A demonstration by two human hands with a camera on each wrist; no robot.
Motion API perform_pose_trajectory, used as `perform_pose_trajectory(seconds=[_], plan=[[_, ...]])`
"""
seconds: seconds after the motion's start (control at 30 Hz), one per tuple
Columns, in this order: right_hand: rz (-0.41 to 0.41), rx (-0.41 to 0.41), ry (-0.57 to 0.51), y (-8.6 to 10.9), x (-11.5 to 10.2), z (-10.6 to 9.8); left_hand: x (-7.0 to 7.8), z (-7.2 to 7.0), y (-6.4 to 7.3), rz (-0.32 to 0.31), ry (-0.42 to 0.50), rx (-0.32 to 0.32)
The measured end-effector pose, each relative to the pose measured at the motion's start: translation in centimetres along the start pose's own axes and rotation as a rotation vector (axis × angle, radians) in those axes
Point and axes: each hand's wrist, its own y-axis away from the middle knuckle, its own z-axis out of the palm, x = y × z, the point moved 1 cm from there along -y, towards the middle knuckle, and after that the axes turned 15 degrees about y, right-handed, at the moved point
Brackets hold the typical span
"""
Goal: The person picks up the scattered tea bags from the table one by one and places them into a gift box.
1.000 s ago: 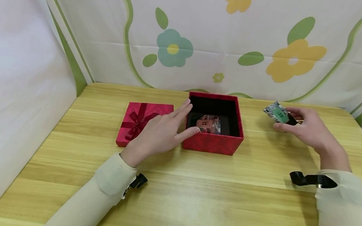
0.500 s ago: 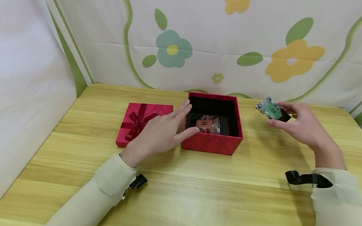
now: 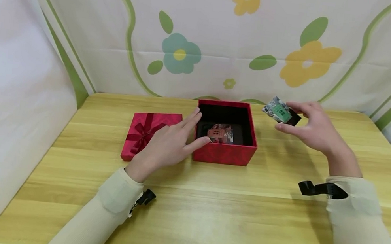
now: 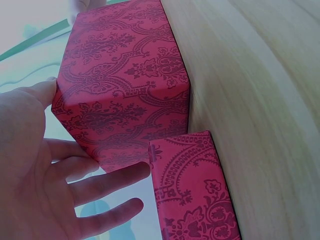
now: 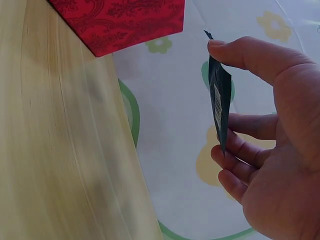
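Observation:
My right hand [image 3: 320, 129] pinches a small flat sachet [image 3: 278, 110] by its edges, between thumb and fingers, in the air right of the box. Its face has a green label on a grey-white pattern; the dark back with a white barcode patch shows in the right wrist view [image 5: 218, 100]. My left hand [image 3: 168, 145] lies with extended fingers at the left rim of an open red gift box [image 3: 224, 153], thumb near the front corner. Inside the black-lined box lies another sachet [image 3: 221, 133] with a reddish label.
Left of the box lies its red lid [image 3: 135, 131] with a ribbon bow, partly behind my left hand. The wooden table [image 3: 206, 218] ends at a white flowered cloth [image 3: 218, 41] behind the box. Black straps with cameras sit on both wrists.
My right hand has moved left with the green-labelled sachet, nearer the box, and slightly up. The left hand has stayed at the box rim. The head view has shifted a little.

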Motion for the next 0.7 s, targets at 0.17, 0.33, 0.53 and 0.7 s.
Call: perform_pose_trajectory(seconds=[0.17, 0.33, 0.53, 0.7], plan=[[-0.011, 0.008, 0.000, -0.1, -0.9, 0.2, -0.2, 0.0, 0.0, 0.008, 0.003, 0.003], [-0.026, 0.016, -0.013, -0.1, -1.9, 0.6, -0.3, -0.1, 0.1, 0.006, 0.002, 0.006], [-0.042, 0.018, -0.020, 0.1, -3.0, 0.9, -0.4, 0.0, 0.0, 0.009, 0.003, 0.007], [-0.067, 0.011, -0.024, 0.2, -4.2, 1.3, -0.4, -0.1, 0.0, 0.010, -0.002, 0.007]])
